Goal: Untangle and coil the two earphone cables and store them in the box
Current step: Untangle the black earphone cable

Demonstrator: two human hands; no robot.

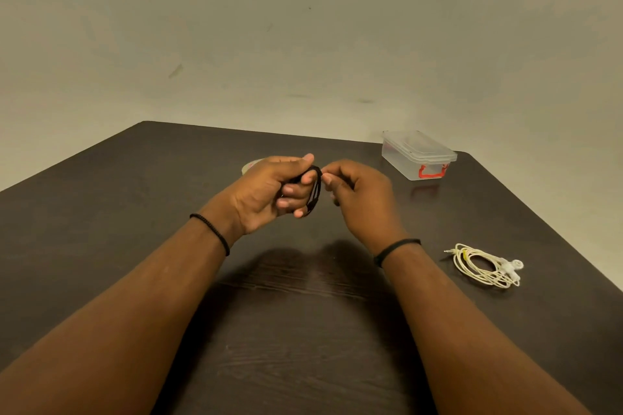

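Observation:
My left hand (269, 189) holds a black earphone cable (315, 190) wound in loops around its fingers, above the middle of the table. My right hand (357, 192) pinches the same black cable at the top of the coil, right beside the left fingertips. A white earphone cable (485, 266) lies coiled on the table to the right, apart from both hands. The clear plastic box (418, 155) with a red latch stands at the far right with its lid on.
The dark wooden table (303, 330) ends at a pale wall behind. A pale round object (251, 166) sits partly hidden behind my left hand. The table's right edge runs close to the white cable.

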